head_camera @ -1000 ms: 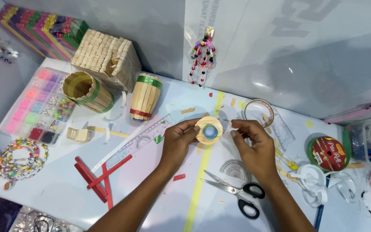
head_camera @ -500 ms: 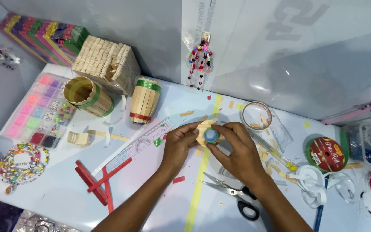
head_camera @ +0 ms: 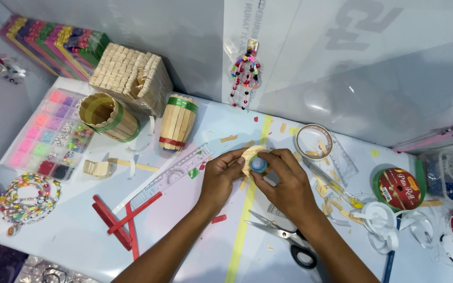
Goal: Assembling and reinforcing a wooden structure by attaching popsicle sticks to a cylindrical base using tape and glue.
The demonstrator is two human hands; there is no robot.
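Since a second ago the right hand (head_camera: 284, 183) has come across from the right side and now lies over the small round wooden piece (head_camera: 248, 157), which before sat open between both hands. Its fingertips press a little blue cap-like bit (head_camera: 259, 165) onto the disc's face. The left hand (head_camera: 220, 178) pinches the disc's left edge between thumb and fingers, so both hands are closed on the same piece, held just above the white table (head_camera: 79, 236), over the yellow tape line (head_camera: 245, 220).

To do this well, I'd judge the left hand should keep the disc steady and level while the right pushes straight down on the blue bit (a sideways push would likely slide it off centre).

Near the right wrist lie scissors (head_camera: 289, 241); left of the hands a clear ruler (head_camera: 169, 175) and red sticks (head_camera: 119, 222). Further back stand two stick-built cups (head_camera: 176, 123), a stick house (head_camera: 132, 78), a bead box (head_camera: 48, 133), and a tape roll (head_camera: 314, 141).
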